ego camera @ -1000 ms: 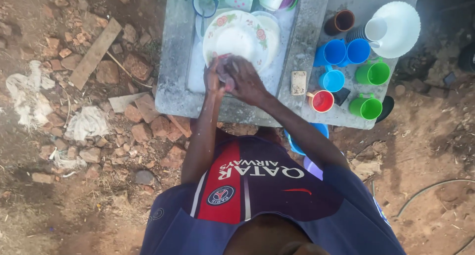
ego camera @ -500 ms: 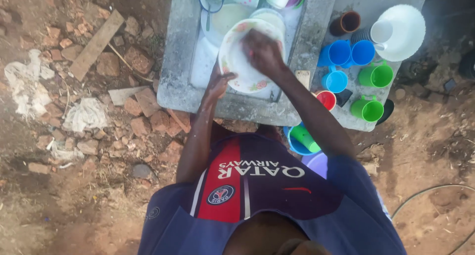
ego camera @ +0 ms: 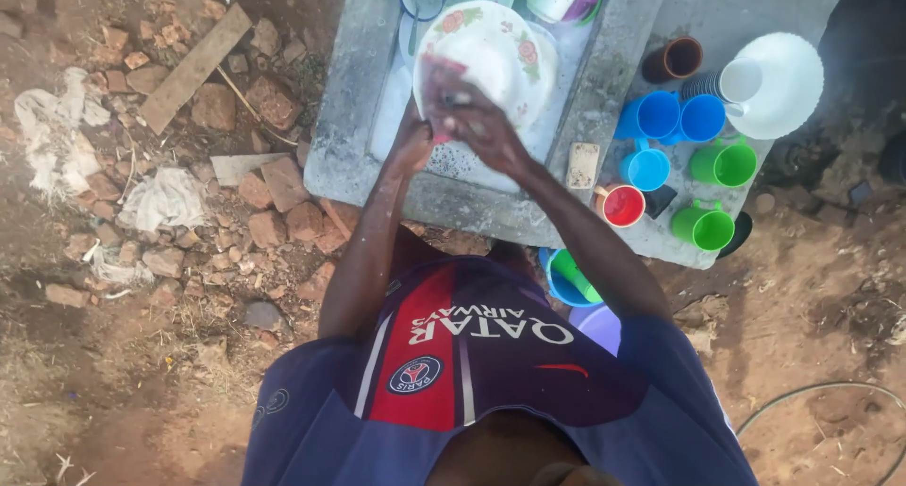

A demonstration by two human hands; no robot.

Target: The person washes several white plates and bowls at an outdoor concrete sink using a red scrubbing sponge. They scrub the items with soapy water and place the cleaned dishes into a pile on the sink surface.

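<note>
Both hands, left hand (ego camera: 412, 142) and right hand (ego camera: 477, 118), grip one floral plate (ego camera: 495, 57); four blue cups (ego camera: 651, 118) and three green cups (ego camera: 722, 163) (one red cup (ego camera: 623, 206)) on the concrete bench (ego camera: 717, 19), dirt ground (ego camera: 142, 354) around.

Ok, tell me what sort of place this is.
Probably an outdoor dishwashing spot in a yard. A concrete sink stands on bare dirt strewn with broken bricks; both hands are at a flowered plate over soapy water, and washed plastic cups sit on the slab beside it.

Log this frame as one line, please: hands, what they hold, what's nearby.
left hand: grips plate edge | right hand: on white floral plate | place: concrete sink | nearby: coloured cups, soap bar
</note>
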